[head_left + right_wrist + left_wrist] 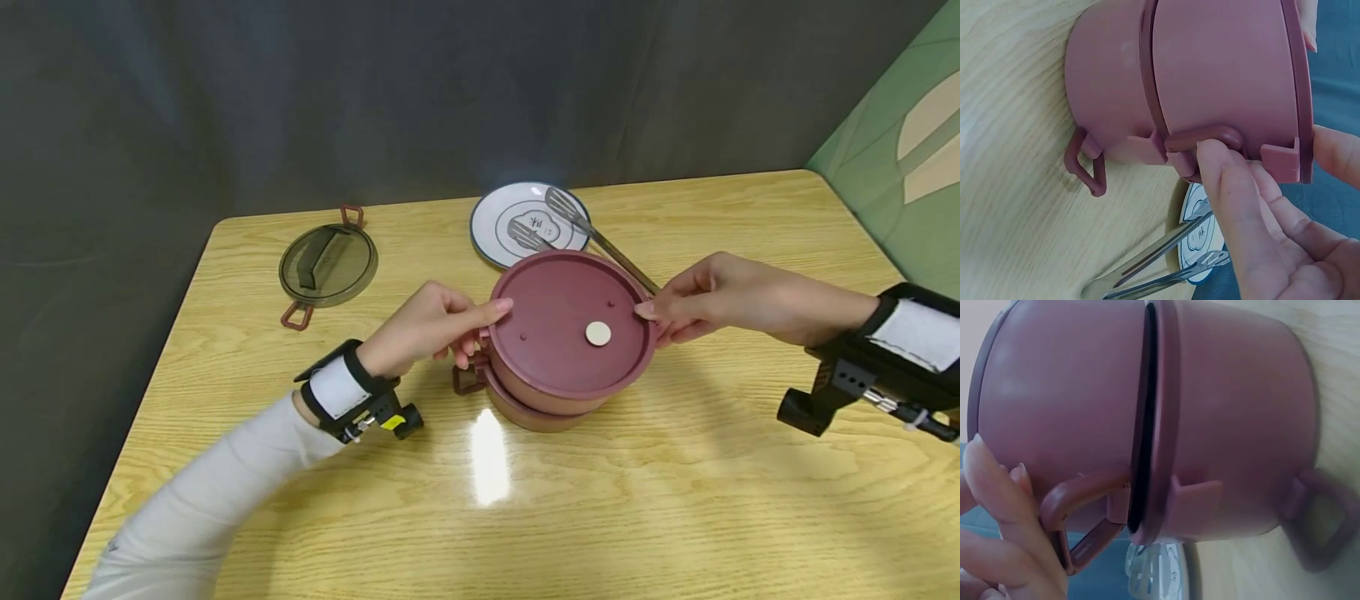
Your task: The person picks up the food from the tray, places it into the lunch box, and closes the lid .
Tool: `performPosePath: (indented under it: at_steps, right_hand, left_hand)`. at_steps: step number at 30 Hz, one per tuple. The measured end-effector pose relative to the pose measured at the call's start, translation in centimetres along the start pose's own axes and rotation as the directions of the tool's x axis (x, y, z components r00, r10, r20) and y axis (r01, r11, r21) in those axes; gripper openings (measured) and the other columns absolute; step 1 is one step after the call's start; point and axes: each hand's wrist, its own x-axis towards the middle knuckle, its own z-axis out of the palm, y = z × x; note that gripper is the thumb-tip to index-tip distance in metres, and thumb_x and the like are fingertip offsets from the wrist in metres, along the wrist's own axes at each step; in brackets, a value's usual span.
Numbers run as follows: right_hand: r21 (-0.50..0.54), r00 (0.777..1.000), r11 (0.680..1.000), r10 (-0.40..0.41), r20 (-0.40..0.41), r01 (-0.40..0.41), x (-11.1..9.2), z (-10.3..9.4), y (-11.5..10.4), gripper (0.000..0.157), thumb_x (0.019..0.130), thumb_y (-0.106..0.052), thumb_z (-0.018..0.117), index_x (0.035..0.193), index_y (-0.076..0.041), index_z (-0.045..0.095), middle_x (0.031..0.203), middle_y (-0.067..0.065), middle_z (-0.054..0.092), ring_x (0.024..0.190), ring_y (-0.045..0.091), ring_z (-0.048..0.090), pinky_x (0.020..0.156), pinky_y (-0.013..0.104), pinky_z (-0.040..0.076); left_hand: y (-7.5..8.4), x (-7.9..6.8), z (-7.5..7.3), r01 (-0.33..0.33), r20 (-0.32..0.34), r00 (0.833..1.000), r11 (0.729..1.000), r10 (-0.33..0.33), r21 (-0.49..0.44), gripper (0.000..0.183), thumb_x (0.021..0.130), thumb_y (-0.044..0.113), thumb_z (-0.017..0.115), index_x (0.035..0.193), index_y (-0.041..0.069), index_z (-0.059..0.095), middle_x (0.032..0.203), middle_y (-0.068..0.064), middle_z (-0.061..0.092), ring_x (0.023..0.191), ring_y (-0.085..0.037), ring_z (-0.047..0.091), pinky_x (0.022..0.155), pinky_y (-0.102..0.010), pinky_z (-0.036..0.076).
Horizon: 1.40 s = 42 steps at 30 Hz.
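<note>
Two round maroon pots with loop handles stand stacked on the table. The upper pot [1060,394] wears a flat maroon lid [562,308] with a round cream-coloured button [597,333]. Below it is the lower pot [1241,419], and a dark gap shows between the two in the left wrist view. My left hand [446,325] grips the upper pot at its left side, thumb over the lid's edge and fingers under the handle [1088,500]. At the opposite side my right hand [693,304] grips that pot's other handle [1210,137], its thumb at the lid's rim.
Behind the pots lies a white plate [498,221] with a blue rim, and metal tongs [618,258] rest across it. A smoky see-through lid [345,267] with two reddish handles lies at the back left. Dark cloth [450,100] hangs beyond the table's far edge.
</note>
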Motion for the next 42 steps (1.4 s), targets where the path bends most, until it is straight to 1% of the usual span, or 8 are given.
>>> performPosePath:
  at_steps: [18,24,28,31,34,36,39,42]
  right_hand:
    - [-0.002,1.0,1.0,-0.013,-0.022,0.013,0.4,0.5,-0.4,0.032,0.096,-0.019,0.06,0.117,0.005,0.066,0.096,0.004,0.074,0.093,0.012,0.069,0.085,0.025,0.056]
    - [-0.044,0.999,0.998,-0.043,-0.025,0.042,0.5,0.5,0.1,0.029,0.097,-0.018,0.055,0.112,0.003,0.066,0.094,0.003,0.072,0.091,0.014,0.068,0.083,0.028,0.056]
    - [-0.128,0.996,0.99,-0.063,-0.063,0.054,0.5,0.7,0.2,0.026,0.098,-0.027,0.055,0.101,-0.003,0.066,0.09,0.002,0.067,0.091,0.015,0.063,0.083,0.029,0.054]
    - [-0.14,0.982,0.987,-0.105,-0.159,0.083,0.7,0.9,0.1,0.032,0.1,-0.034,0.052,0.101,-0.004,0.062,0.091,0.006,0.062,0.091,0.018,0.058,0.081,0.028,0.049]
    - [-0.037,0.935,0.988,-0.157,-0.317,0.153,1.4,1.6,0.0,0.038,0.102,-0.036,0.048,0.116,-0.003,0.06,0.102,0.004,0.062,0.097,0.017,0.057,0.083,0.023,0.047]
    - [0.09,0.906,0.97,-0.174,-0.385,0.225,2.2,2.4,-0.3,0.045,0.101,-0.037,0.049,0.129,-0.002,0.055,0.113,0.0,0.062,0.105,0.011,0.057,0.089,0.019,0.047]
    - [0.319,0.896,0.889,-0.185,-0.404,0.328,3.9,3.5,-0.8,0.054,0.099,-0.034,0.054,0.141,-0.001,0.047,0.124,-0.003,0.063,0.113,0.007,0.058,0.092,0.018,0.049]
    - [0.463,0.916,0.817,-0.184,-0.355,0.343,5.2,4.3,-1.3,0.053,0.097,-0.035,0.058,0.141,-0.005,0.051,0.121,-0.001,0.066,0.106,0.009,0.064,0.083,0.021,0.055]
  left_hand:
    - [-0.9,-1.0,0.4,0.024,-0.015,1.0,0.999,-0.024,-0.037,0.046,0.094,0.04,0.062,0.066,0.003,0.063,0.051,-0.001,0.055,0.042,-0.01,0.052,0.038,-0.02,0.031]
    - [-0.8,-0.9,0.3,0.001,-0.004,1.0,0.998,0.0,0.06,0.046,0.095,0.041,0.06,0.065,0.006,0.06,0.049,0.001,0.048,0.041,-0.012,0.048,0.04,-0.022,0.032]
    - [-0.5,-0.9,0.2,-0.038,-0.087,0.995,0.976,0.058,0.213,0.041,0.091,0.044,0.064,0.069,0.01,0.057,0.057,0.002,0.042,0.051,-0.013,0.042,0.048,-0.024,0.032]
    - [-0.4,-0.8,0.2,-0.093,-0.206,0.967,0.964,0.147,0.251,0.034,0.087,0.04,0.071,0.099,0.01,0.062,0.075,-0.002,0.047,0.067,-0.017,0.046,0.058,-0.027,0.041]
    - [-0.1,0.0,0.5,-0.197,-0.304,0.922,0.967,0.239,0.162,0.058,0.087,0.032,0.072,0.136,0.01,0.048,0.106,-0.009,0.056,0.094,-0.02,0.055,0.083,-0.033,0.05]
    - [0.1,0.8,1.0,-0.263,-0.327,0.907,0.963,0.268,0.058,0.064,0.093,0.029,0.066,0.147,0.009,0.039,0.13,-0.012,0.053,0.118,-0.021,0.052,0.102,-0.036,0.045]
    - [0.4,2.1,1.9,-0.291,-0.331,0.913,0.95,0.239,-0.116,0.057,0.1,0.028,0.054,0.149,0.007,0.036,0.147,-0.012,0.045,0.135,-0.018,0.043,0.113,-0.033,0.034]
    - [0.7,3.3,2.8,-0.258,-0.289,0.94,0.93,0.179,-0.261,0.049,0.103,0.029,0.047,0.145,0.004,0.042,0.144,-0.012,0.048,0.127,-0.016,0.05,0.106,-0.03,0.043]
